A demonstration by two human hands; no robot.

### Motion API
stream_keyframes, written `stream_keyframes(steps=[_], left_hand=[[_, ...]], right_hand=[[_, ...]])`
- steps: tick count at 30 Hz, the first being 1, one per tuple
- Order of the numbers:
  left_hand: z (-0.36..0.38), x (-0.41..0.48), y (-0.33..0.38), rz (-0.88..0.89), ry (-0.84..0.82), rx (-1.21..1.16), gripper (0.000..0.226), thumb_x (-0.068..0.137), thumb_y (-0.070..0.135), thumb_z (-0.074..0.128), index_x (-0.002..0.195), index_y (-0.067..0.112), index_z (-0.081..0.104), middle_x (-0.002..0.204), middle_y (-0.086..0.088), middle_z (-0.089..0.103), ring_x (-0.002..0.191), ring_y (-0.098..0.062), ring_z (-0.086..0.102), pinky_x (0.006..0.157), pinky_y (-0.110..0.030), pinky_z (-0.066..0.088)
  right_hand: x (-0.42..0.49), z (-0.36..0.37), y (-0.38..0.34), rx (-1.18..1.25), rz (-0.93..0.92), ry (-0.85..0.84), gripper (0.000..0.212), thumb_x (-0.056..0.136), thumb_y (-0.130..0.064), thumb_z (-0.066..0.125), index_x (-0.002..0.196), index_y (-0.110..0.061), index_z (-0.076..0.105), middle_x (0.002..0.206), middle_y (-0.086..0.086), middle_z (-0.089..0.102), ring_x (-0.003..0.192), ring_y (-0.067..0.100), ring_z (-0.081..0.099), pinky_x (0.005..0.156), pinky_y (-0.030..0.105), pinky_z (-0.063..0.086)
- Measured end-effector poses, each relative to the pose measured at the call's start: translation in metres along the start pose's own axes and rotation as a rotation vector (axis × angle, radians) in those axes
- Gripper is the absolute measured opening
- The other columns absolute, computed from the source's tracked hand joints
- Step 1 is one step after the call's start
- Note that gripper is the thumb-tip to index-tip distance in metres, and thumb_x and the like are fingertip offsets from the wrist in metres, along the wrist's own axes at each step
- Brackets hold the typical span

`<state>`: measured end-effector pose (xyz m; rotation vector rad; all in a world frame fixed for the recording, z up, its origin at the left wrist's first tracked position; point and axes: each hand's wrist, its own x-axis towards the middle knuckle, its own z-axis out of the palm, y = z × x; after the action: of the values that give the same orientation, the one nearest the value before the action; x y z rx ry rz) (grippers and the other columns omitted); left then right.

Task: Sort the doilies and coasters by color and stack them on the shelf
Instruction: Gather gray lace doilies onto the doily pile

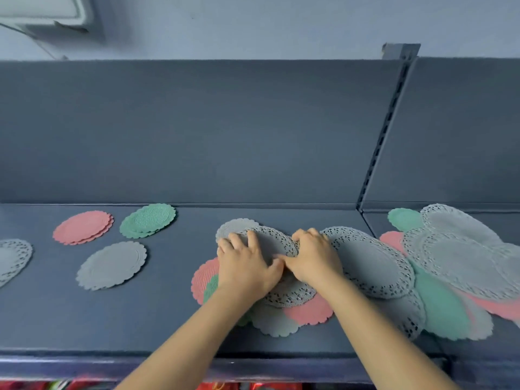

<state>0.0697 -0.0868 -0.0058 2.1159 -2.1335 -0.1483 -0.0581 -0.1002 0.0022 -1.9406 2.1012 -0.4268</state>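
Note:
A mixed heap of pink, green and grey doilies and coasters covers the shelf [180, 327] at the centre and right. My left hand [244, 263] and my right hand [312, 257] rest side by side on a grey lace doily [271, 242] on top of the heap, fingers curled at its edge. Under it lie a pink coaster [204, 274], a green one [211, 285] and another pink one [308, 311]. To the left, apart from the heap, lie a pink stack [83, 227], a green stack [147, 220], a grey coaster [112, 265] and a grey lace doily [12, 257].
The shelf's dark back panel [197, 130] rises behind, with a slotted upright [382, 136] at the right. A larger pile of grey lace doilies [461, 257] over green and pink ones spreads to the right edge. The shelf's front lip [84, 364] runs below.

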Motion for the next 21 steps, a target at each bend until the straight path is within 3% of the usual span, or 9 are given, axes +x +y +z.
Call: stream_keyframes(steps=[2,8,11,13,17,21], left_hand=[[0.001,-0.008,0.017,-0.043,0.008,-0.034,0.092,0.065,0.066,0.005,0.130,0.010,0.037,0.124,-0.018,0.043,0.115,-0.034,0.037,0.101,-0.041,0.029],[-0.005,-0.022,0.056,-0.148,-0.026,-0.160,0.071,0.074,0.041,0.019,0.135,0.009,0.037,0.127,-0.020,0.045,0.117,-0.032,0.040,0.101,-0.036,0.028],[-0.007,-0.023,0.060,-0.189,-0.004,-0.237,0.053,0.086,0.036,0.045,0.131,0.009,0.040,0.130,-0.015,0.045,0.120,-0.032,0.039,0.100,-0.034,0.029],[-0.011,-0.022,0.057,-0.231,0.056,-0.304,0.052,0.081,0.028,0.058,0.128,0.010,0.041,0.128,-0.009,0.045,0.118,-0.030,0.039,0.096,-0.033,0.032],[-0.026,-0.026,0.036,-0.254,0.138,-0.665,0.049,0.083,0.011,0.054,0.130,0.014,0.040,0.128,-0.005,0.046,0.112,-0.023,0.048,0.091,-0.032,0.042],[-0.060,-0.034,-0.019,-0.287,0.283,-0.903,0.031,0.080,0.035,0.069,0.106,0.026,0.056,0.099,0.010,0.053,0.092,-0.016,0.056,0.084,-0.030,0.047]], right_hand=[[-0.001,-0.006,0.019,0.040,-0.046,-0.007,0.060,0.079,-0.057,0.064,0.125,-0.019,0.053,0.128,0.002,0.050,0.122,0.024,0.043,0.094,0.035,0.043],[0.000,-0.023,0.053,0.103,-0.091,-0.074,0.061,0.078,-0.054,0.067,0.125,-0.018,0.053,0.127,0.001,0.052,0.121,0.023,0.044,0.091,0.034,0.042],[-0.001,-0.028,0.060,0.184,-0.103,-0.062,0.053,0.078,-0.043,0.073,0.118,-0.017,0.049,0.122,0.000,0.052,0.115,0.022,0.045,0.087,0.031,0.040],[-0.002,-0.028,0.060,0.313,-0.143,-0.029,0.040,0.081,-0.025,0.072,0.111,-0.019,0.046,0.117,-0.003,0.051,0.108,0.018,0.048,0.082,0.029,0.039],[-0.008,-0.036,0.043,0.671,-0.202,0.014,0.027,0.086,-0.003,0.057,0.100,-0.024,0.046,0.111,-0.009,0.054,0.105,0.008,0.051,0.080,0.028,0.040],[-0.014,-0.061,-0.010,1.136,-0.183,-0.009,0.029,0.085,0.004,0.061,0.107,-0.016,0.059,0.101,-0.010,0.061,0.098,0.005,0.058,0.078,0.017,0.045]])
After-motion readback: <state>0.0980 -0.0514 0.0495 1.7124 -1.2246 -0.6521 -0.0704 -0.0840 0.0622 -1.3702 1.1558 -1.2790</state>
